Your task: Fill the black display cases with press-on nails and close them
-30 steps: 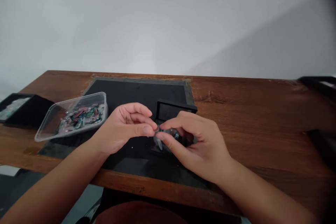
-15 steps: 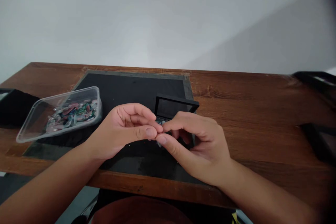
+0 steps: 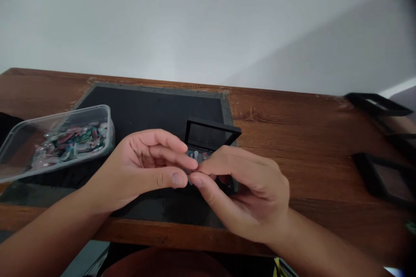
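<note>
My right hand (image 3: 247,186) has its thumb and index finger pressed together at the tips; whatever they hold is too small or hidden to name. Close beside it, my left hand (image 3: 152,164) is loosely curled, its thumb a little apart from its fingers, and its fingertips meet the right index finger. Behind and below both hands is a small black case (image 3: 211,135), its see-through lid raised. Several small glossy pieces (image 3: 196,155) show inside, some grey and one reddish; the hands cover most of the case.
A clear plastic tub (image 3: 112,132) with many small glossy pink, green and clear pieces (image 3: 74,143) stands at the left. Under the work lies a black mat (image 3: 146,104) on a wooden table (image 3: 276,117). Black frame-like cases (image 3: 383,177) sit at the right edge.
My left thumb has drawn apart from its fingers, where it was pinched before. The view has shifted right, so more of the cases at the right edge shows.
</note>
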The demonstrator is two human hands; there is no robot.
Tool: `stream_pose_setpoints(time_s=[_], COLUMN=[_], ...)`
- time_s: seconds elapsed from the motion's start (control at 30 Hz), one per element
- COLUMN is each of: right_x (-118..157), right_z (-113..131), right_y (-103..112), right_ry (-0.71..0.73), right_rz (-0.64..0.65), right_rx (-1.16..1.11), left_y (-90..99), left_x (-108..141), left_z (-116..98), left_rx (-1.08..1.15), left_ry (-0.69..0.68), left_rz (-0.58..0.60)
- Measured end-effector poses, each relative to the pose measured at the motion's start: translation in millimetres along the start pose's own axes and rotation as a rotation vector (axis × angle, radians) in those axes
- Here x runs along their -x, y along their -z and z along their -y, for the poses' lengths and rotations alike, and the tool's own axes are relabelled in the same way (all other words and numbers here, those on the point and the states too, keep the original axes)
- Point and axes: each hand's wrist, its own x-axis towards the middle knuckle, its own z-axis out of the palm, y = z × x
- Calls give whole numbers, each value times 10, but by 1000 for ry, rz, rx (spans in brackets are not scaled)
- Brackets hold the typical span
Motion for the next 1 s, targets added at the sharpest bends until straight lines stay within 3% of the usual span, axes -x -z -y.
stream_pose_setpoints(time_s=[0.13,0.3,0.4,0.47,0.7,1.0], right_x=[-106,-223,-218,-203,-234,-226], right_z=[30,18,-51,-115,-228,-249], right_y=[182,554,673,689,661,659], right_ry=[-148,-449,-557,-572,-619,-550], right_rz=[12,307,493,597,734,745], right_rx=[11,30,130,216,444,458], left_y=[34,89,95,93,117,124], left_x=[3,20,37,53,61,27], left_z=[-19,-34,-36,-37,-20,-26], left_rx=[-72,-155,-192,-203,-231,-260], left_ry=[-37,-62,-53,-49,-51,22], left_rz=[-82,-150,-168,-188,-204,-204])
